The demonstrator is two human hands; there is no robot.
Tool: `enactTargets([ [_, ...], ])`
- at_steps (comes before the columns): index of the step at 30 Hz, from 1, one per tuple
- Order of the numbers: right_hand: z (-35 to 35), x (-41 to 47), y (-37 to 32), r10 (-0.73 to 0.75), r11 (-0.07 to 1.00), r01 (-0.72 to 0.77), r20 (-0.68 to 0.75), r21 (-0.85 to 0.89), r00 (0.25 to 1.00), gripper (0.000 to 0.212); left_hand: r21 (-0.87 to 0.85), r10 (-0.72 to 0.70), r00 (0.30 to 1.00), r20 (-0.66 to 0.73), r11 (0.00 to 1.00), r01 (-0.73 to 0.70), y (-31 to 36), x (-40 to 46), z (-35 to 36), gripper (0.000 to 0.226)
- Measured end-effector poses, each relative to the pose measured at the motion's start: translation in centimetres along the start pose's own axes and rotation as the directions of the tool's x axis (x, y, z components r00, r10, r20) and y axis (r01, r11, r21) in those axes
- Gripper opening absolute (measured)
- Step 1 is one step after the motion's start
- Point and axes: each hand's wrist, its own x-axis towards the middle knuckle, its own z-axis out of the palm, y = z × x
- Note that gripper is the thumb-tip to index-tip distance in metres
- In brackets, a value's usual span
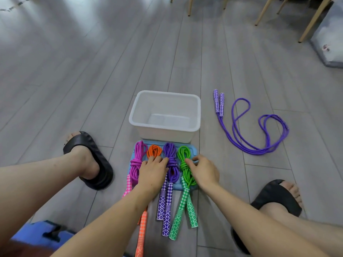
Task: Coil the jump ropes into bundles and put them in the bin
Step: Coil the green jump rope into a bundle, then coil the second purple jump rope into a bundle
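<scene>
bundles lying side by side on blue lid [193, 151] before white bin [165, 115]: pink [136, 160], orange [154, 151], purple [169, 151], green [183, 158]. left hand [153, 173] pressing flat on orange bundle, fingers relaxed. right hand [204, 171] pinching green coil. loose purple rope [259, 134] lying uncoiled on floor [74, 71], right of bin.

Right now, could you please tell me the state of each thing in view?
Bin: empty, upright.
Pink rope, orange rope, bundled purple rope, green rope: coiled, on blue lid.
Loose purple rope: uncoiled, on floor.
Left hand: resting on bundles.
Right hand: pinching green rope.
</scene>
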Motion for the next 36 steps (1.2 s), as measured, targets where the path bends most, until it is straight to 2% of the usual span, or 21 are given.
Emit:
enactTargets([
  [6,-3.1,0.9,2.3,-0.016,1.000,0.017,-0.046,0.012,0.999,0.023,0.045,0.039,0.993,-0.113,0.998,-0.034,2.4,1.6,-0.5,0.027],
  [12,-7.6,4.4,7.0,-0.099,0.994,0.091,-0.141,-0.061,0.985,0.014,0.140,0.138,0.977,-0.165,0.984,-0.115,6.4,5.1,-0.5,0.029],
  [17,-9.0,9.1,10.9,-0.098,0.989,0.070,-0.217,-0.131,0.971,0.017,0.117,0.177,0.977,-0.120,0.980,-0.163,9.6,8.1,-0.3,0.041],
  [22,-8.3,13.1,11.8,-0.134,0.984,0.109,-0.175,-0.143,0.975,0.025,0.098,0.194,0.970,-0.145,0.979,-0.181,12.1,9.7,0.4,0.028],
  [26,-7.9,15.4,11.0,-0.096,0.981,0.084,-0.063,-0.174,0.993,0.038,0.097,0.203,0.968,-0.148,0.977,-0.190,12.2,10.6,1.1,0.027],
  [29,-7.4,15.1,11.3,-0.098,0.967,0.098,0.012,-0.235,0.995,0.030,0.121,0.210,0.962,-0.175,0.974,-0.190,11.8,11.1,1.1,0.022],
  [32,-7.6,14.1,11.3,-0.079,0.977,0.086,0.045,-0.196,0.996,0.020,0.131,0.232,0.958,-0.169,0.969,-0.212,11.7,11.3,0.9,0.027],
  [36,-10.0,11.8,9.9,-0.098,0.993,0.096,-0.034,-0.069,0.995,0.008,0.148,0.265,0.951,-0.158,0.959,-0.243,12.2,10.7,-0.4,0.029],
])
